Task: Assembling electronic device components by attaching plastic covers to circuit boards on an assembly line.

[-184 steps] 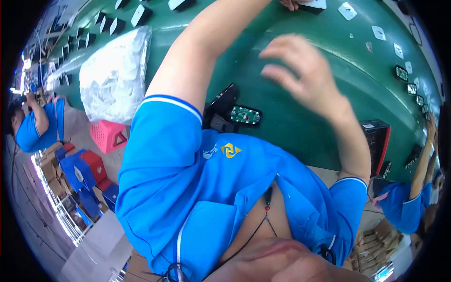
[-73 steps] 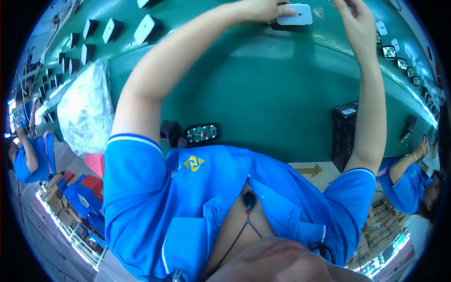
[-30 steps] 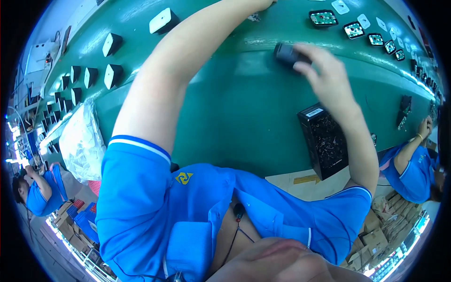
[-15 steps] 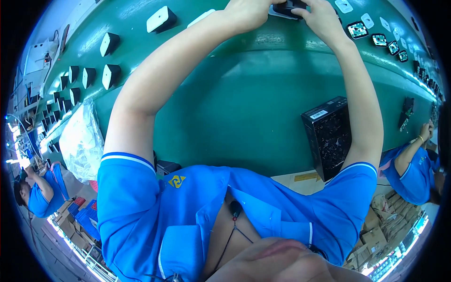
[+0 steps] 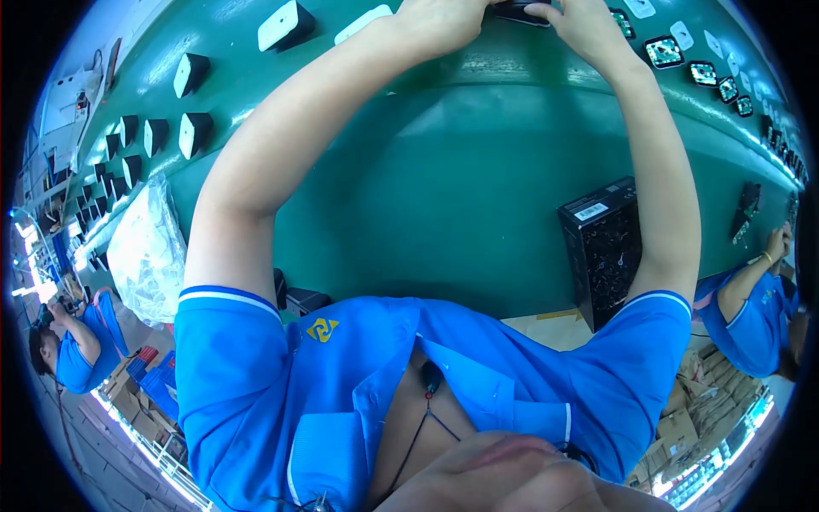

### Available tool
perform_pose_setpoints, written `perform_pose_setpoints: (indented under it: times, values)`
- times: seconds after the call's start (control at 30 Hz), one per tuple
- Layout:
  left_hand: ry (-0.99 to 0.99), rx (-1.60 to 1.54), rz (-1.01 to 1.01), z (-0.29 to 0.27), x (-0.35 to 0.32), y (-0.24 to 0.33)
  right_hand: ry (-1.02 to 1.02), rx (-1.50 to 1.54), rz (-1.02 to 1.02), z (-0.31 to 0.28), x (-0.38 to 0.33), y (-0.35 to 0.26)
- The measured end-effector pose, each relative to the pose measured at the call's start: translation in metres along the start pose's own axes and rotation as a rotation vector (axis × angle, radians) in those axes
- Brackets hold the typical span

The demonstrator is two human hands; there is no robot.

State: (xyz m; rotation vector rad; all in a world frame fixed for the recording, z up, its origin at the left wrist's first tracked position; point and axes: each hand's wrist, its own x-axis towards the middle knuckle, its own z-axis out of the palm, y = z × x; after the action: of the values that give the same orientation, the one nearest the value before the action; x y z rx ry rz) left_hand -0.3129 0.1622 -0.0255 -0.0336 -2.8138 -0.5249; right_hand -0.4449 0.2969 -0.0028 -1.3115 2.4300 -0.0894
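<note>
At the top edge of the head view, a black plastic casing [image 5: 522, 13] sits between my two hands, partly cut off by the frame. My left hand [image 5: 445, 24] closes on its left end, with the fingertips mostly out of sight. From the other side my right hand [image 5: 587, 32] grips it, thumb pressed on its near face. A white-faced black housing [image 5: 287, 26] and a white plate [image 5: 364, 24] lie left of my hands. Beyond my right hand is an open black housing with a green circuit board [image 5: 664, 52].
Several white-faced black housings [image 5: 195, 135] stand at the left, near a clear plastic bag [image 5: 147, 252]. A black box [image 5: 601, 252] stands by my right forearm. White plates [image 5: 682, 35] and board units line the far right. Co-workers [image 5: 755, 320] sit at both sides.
My hands and the black casing have shifted slightly up, so less of the casing shows. Another circuit-board unit now shows more beside my right hand. The whole view has tilted a little.
</note>
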Motion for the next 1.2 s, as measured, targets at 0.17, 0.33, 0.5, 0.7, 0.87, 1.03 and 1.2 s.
perform_pose_setpoints:
  times: [0.17, 0.33, 0.5, 0.7, 0.87, 1.03, 1.2]
  values:
    - [0.043, 0.108, 0.029, 0.011, -0.007, 0.004, 0.064, -0.041, -0.25, 0.037, 0.019, 0.042]
    - [0.096, 0.222, 0.056, 0.017, -0.018, 0.006, -0.001, -0.574, 0.154, 0.052, 0.02, 0.034]
    - [0.163, 0.303, 0.075, 0.017, -0.024, 0.011, 0.038, -0.674, 0.082, 0.042, 0.012, 0.023]
    - [0.063, 0.513, -0.045, 0.022, -0.029, 0.025, 0.016, -0.184, 0.051, 0.022, 0.004, 0.003]
    - [0.126, 0.404, -0.12, 0.042, -0.005, 0.024, 0.038, 0.225, 0.057, -0.009, 0.004, 0.024]
    - [0.144, 0.266, -0.191, 0.028, 0.027, -0.026, 0.098, 0.389, 0.065, -0.034, -0.005, -0.012]
    - [-0.136, -0.27, -0.319, -0.019, 0.045, -0.141, 0.321, 0.485, -0.053, -0.021, -0.011, 0.001]
